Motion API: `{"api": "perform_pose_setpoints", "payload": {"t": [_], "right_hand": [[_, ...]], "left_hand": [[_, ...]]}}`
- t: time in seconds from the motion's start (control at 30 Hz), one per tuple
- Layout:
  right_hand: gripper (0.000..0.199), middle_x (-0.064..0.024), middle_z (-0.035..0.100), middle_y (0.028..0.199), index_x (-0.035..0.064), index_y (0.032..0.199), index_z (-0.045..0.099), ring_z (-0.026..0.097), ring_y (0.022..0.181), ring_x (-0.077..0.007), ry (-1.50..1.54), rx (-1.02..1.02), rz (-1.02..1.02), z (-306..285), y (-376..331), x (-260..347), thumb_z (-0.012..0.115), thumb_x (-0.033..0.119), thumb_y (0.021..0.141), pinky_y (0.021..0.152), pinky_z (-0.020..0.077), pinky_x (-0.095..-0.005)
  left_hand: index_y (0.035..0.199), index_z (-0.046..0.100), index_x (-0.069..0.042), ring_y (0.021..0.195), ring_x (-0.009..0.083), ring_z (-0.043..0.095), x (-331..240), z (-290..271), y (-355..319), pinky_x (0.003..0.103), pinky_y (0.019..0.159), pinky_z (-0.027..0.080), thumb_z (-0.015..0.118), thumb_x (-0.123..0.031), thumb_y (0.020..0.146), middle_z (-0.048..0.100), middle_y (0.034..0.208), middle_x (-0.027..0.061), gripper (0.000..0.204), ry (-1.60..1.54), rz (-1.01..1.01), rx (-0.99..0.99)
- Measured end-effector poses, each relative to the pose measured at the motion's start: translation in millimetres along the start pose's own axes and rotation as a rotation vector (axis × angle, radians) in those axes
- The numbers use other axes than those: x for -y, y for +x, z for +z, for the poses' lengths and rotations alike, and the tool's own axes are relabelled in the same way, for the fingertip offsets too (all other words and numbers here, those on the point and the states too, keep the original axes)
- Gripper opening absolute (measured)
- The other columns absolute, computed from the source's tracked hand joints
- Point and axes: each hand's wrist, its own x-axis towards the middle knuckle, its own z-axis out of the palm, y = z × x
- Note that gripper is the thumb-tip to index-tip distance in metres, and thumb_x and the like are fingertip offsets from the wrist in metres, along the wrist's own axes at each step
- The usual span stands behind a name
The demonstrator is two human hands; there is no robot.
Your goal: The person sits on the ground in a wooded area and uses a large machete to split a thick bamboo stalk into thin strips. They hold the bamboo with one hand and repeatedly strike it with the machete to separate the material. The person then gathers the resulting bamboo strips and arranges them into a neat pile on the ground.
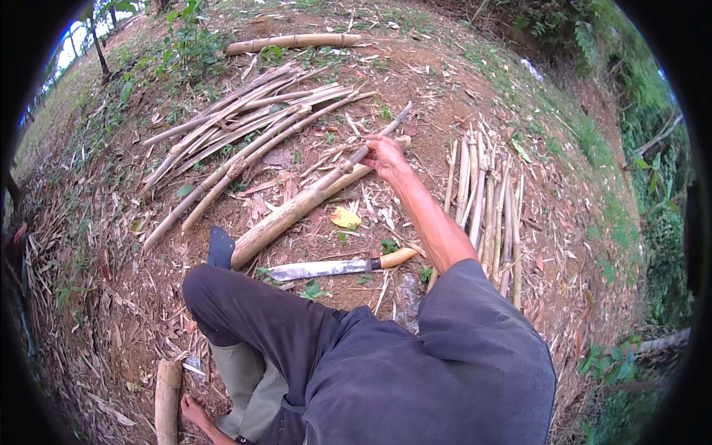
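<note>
My right hand (386, 157) is stretched out ahead, its fingers closed round a thin bamboo pole (395, 122). The pole slants away to the far right, its near part against a thick pale log (278, 222). Between that log and my body lies a machete (319, 269), its blade to the left and its wooden handle to the right. Down at the lower left, my left hand (196, 410) is beside my boot, close to a short thick bamboo piece (169, 397). Its fingers look curled; what they hold, if anything, is hidden.
Split bamboo strips (245, 111) lie in a loose heap at the far left, with long poles (215, 185) along their near side. Several thin canes (489, 215) are bundled at the right. Another bamboo length (293, 43) lies at the back. Chips and dry leaves litter the sloping ground.
</note>
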Motion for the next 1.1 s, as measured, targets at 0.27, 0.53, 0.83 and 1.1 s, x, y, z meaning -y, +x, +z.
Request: {"api": "perform_pose_setpoints", "payload": {"t": [0.27,0.53,0.83,1.1], "right_hand": [[0.064,-0.0185,0.063,0.101,0.0026,0.146,0.025,0.063,0.068,-0.0182,-0.446,-0.415,-0.246,-95,-122,74,0.051,-0.006,0.089,0.050,0.0571,-0.0280],[0.038,-0.0282,0.067,0.089,-0.0041,0.116,0.062,0.067,0.087,-0.0402,-1.348,-0.980,-0.214,-337,-189,46,0.053,0.002,0.080,0.077,0.0513,-0.0483],[0.023,-0.0283,0.066,0.101,-0.0073,0.100,0.066,0.065,0.094,-0.0437,-1.448,-0.865,0.232,-302,-175,11,0.058,0.002,0.081,0.080,0.0511,-0.0506],[0.035,-0.0277,0.059,0.114,-0.0054,0.114,0.061,0.057,0.109,-0.0390,-1.576,-0.576,-0.470,-185,-107,-3,0.055,0.006,0.082,0.096,0.0433,-0.0471]], "left_hand": [[0.108,0.057,-0.004,0.058,0.0107,0.051,8,-12,9,0.025,0.047,0.044,0.053,-0.018,0.096,0.052,0.075,0.0009,0.019,-0.127,-0.065,0.096],[0.103,0.057,-0.007,0.059,0.0105,0.052,2,-2,-6,0.024,0.048,0.043,0.053,-0.020,0.096,0.052,0.076,0.0000,0.015,-0.060,-0.069,0.083],[0.102,0.055,-0.006,0.059,0.0106,0.052,9,-22,-14,0.024,0.047,0.043,0.053,-0.020,0.097,0.053,0.075,0.0001,0.015,-0.081,-0.074,0.070],[0.108,0.058,-0.002,0.060,0.0115,0.055,6,-9,-23,0.023,0.050,0.047,0.054,-0.017,0.096,0.057,0.077,0.0027,0.020,-0.001,-0.075,0.007]]}}
